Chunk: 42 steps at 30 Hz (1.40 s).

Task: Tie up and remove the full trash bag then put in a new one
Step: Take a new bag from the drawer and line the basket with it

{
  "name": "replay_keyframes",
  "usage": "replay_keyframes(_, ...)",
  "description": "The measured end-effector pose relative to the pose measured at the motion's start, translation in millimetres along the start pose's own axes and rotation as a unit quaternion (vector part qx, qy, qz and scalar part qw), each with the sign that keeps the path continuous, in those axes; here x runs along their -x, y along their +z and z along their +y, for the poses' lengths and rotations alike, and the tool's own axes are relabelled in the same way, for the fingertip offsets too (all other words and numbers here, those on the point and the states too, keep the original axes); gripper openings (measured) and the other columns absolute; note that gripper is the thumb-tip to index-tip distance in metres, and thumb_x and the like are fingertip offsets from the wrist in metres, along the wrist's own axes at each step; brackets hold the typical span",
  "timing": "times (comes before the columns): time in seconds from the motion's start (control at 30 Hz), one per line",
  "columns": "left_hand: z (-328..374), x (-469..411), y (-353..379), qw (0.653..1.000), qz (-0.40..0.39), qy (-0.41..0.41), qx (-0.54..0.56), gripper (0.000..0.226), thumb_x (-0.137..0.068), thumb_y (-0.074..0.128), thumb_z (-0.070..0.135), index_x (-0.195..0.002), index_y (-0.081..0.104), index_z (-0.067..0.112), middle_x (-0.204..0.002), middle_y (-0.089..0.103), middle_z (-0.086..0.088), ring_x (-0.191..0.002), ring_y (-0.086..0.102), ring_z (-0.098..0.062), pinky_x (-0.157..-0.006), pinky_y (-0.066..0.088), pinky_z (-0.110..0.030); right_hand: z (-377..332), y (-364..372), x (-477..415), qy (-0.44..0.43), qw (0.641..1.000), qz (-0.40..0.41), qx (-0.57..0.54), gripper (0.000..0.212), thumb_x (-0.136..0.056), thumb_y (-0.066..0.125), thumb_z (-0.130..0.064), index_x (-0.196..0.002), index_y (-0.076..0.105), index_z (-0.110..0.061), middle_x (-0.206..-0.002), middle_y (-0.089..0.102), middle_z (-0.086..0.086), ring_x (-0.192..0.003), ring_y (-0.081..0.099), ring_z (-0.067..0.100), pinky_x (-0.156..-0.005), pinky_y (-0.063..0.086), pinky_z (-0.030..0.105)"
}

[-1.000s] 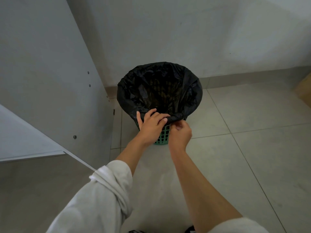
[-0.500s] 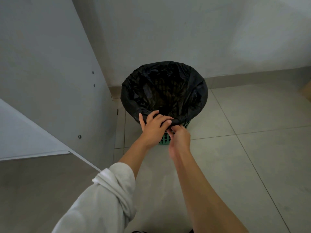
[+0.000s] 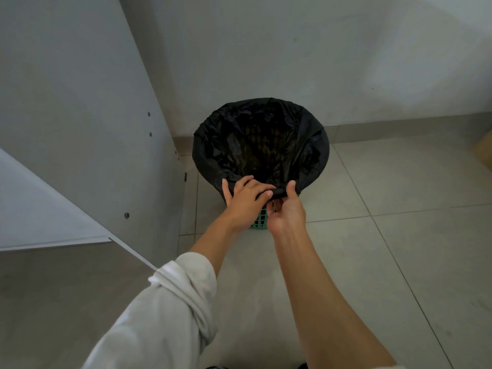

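Note:
A black trash bag (image 3: 311, 145) lines a green lattice bin (image 3: 259, 222) that stands on the floor against the wall. The bag's mouth is stretched over the bin's rim and the lattice shows through its thin inside. My left hand (image 3: 245, 199) lies over the near rim with its fingers curled on the bag's rolled edge. My right hand (image 3: 287, 209) is just to its right, thumb up over the rim and fingers under the same rolled edge. The bin's near side is mostly hidden behind both hands.
A white cabinet side panel (image 3: 87, 123) with screw heads rises at the left, close to the bin. A white shelf edge (image 3: 53, 238) juts out below it. Grey floor tiles (image 3: 386, 249) spread to the right, and a tan box corner (image 3: 486, 150) shows at the far right.
My right hand has turned and opened wider, its thumb now hooked over the bag's rolled edge. The left hand stays on the rim. The camera has shifted slightly.

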<state>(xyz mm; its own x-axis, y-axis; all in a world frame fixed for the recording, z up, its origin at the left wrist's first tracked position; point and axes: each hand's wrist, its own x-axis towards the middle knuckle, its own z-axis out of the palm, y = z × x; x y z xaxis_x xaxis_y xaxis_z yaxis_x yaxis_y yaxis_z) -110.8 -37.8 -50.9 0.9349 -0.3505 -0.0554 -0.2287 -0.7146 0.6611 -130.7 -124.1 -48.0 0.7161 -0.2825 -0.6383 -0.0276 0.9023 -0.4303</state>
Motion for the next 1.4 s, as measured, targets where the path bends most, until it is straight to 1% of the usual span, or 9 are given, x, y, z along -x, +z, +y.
replay_keyframes(0.13, 8.2, -0.6, 6.7, 0.999, 0.000, 0.011, -0.043, 0.035, -0.101, 0.032, 0.033, -0.130, 0.051, 0.034, -0.131, 0.048, 0.011, -0.137, 0.021, -0.009, -0.110, -0.018, -0.041, -10.7, -1.8, -5.3, 0.010, 0.999, -0.013, 0.028, 0.035, -0.092, 0.055, -0.038, -0.101, 0.058, -0.005, -0.095, 0.062, 0.006, -0.089, 0.059, 0.015, -0.081, 0.045, 0.026)
replay_keyframes(0.27, -6.4, 3.4, 0.6, 0.975, 0.089, 0.106, -0.172, 0.034, -0.099, 0.039, 0.029, -0.131, 0.051, 0.024, -0.123, 0.053, 0.002, -0.120, 0.045, -0.017, -0.104, 0.022, -0.032, -21.6, -5.6, -13.4, -0.002, 0.996, -0.010, 0.094, 0.043, -0.088, 0.059, -0.044, -0.109, 0.059, -0.006, -0.111, 0.062, 0.006, -0.104, 0.056, 0.016, -0.081, 0.044, 0.027)
replay_keyframes(0.33, -13.5, 1.7, -4.4, 0.966, 0.085, 0.130, -0.207, 0.035, -0.099, 0.040, 0.028, -0.130, 0.051, 0.017, -0.121, 0.057, -0.003, -0.118, 0.048, -0.022, -0.101, 0.028, -0.031, -22.1, -8.4, -13.5, -0.015, 0.996, -0.011, 0.092, 0.043, -0.087, 0.061, -0.039, -0.112, 0.058, -0.003, -0.113, 0.063, 0.009, -0.101, 0.060, 0.017, -0.083, 0.047, 0.027)
replay_keyframes(0.57, -13.1, -3.5, -0.9, 0.975, 0.099, 0.118, -0.157, 0.033, -0.098, 0.043, 0.026, -0.126, 0.054, 0.014, -0.118, 0.060, -0.002, -0.114, 0.051, -0.020, -0.102, 0.024, -0.028, 1.8, -20.1, -0.2, -0.041, 0.998, 0.013, 0.036, 0.027, -0.093, 0.056, -0.010, -0.114, 0.057, 0.007, -0.095, 0.065, 0.015, -0.093, 0.065, 0.022, -0.088, 0.052, 0.031)
replay_keyframes(0.83, -10.9, -1.9, -5.3, 0.984, 0.063, 0.109, -0.125, 0.033, -0.098, 0.044, 0.025, -0.127, 0.055, 0.014, -0.120, 0.060, -0.002, -0.115, 0.050, -0.020, -0.102, 0.026, -0.030, -0.5, -2.4, 11.4, -0.005, 0.999, 0.035, 0.037, 0.025, -0.085, 0.055, 0.014, -0.110, 0.058, 0.015, -0.115, 0.061, 0.025, -0.101, 0.062, 0.029, -0.086, 0.050, 0.027)
replay_keyframes(1.0, -11.8, 1.9, -4.4, 0.985, 0.059, 0.112, -0.118, 0.032, -0.097, 0.045, 0.025, -0.126, 0.056, 0.014, -0.117, 0.061, -0.003, -0.112, 0.052, -0.021, -0.100, 0.029, -0.030, -1.5, -0.3, 11.0, 0.016, 0.997, 0.064, 0.049, 0.027, -0.086, 0.057, 0.010, -0.112, 0.059, 0.013, -0.115, 0.064, 0.023, -0.083, 0.066, 0.023, -0.079, 0.052, 0.024)
replay_keyframes(1.17, -6.9, -1.4, -3.1, 0.986, 0.057, 0.108, -0.113, 0.033, -0.097, 0.045, 0.022, -0.128, 0.055, 0.012, -0.119, 0.061, -0.005, -0.113, 0.052, -0.022, -0.099, 0.030, -0.030, -3.5, 2.9, 13.0, 0.013, 0.998, 0.058, -0.015, 0.028, -0.097, 0.038, -0.001, -0.117, 0.052, 0.013, -0.114, 0.062, 0.021, -0.100, 0.060, 0.027, -0.084, 0.049, 0.029)
replay_keyframes(1.3, -11.4, -1.2, -13.3, 0.986, 0.014, 0.143, -0.081, 0.033, -0.096, 0.047, 0.013, -0.129, 0.054, 0.011, -0.120, 0.060, -0.007, -0.112, 0.053, -0.022, -0.098, 0.038, -0.030, -3.2, 13.2, 22.3, -0.009, 0.998, 0.064, 0.004, 0.020, -0.090, 0.059, -0.007, -0.106, 0.058, 0.006, -0.115, 0.062, 0.022, -0.093, 0.061, 0.026, -0.089, 0.051, 0.032)
replay_keyframes(1.4, -26.2, 1.9, -22.1, 0.978, 0.085, 0.153, -0.114, 0.035, -0.093, 0.054, 0.016, -0.127, 0.056, 0.011, -0.120, 0.059, -0.006, -0.117, 0.049, -0.022, -0.101, 0.038, -0.034, -1.5, 19.2, 24.4, -0.009, 0.994, 0.094, 0.050, 0.013, -0.081, 0.069, 0.000, -0.088, 0.060, 0.005, -0.112, 0.064, 0.022, -0.090, 0.065, 0.024, -0.081, 0.053, 0.029)
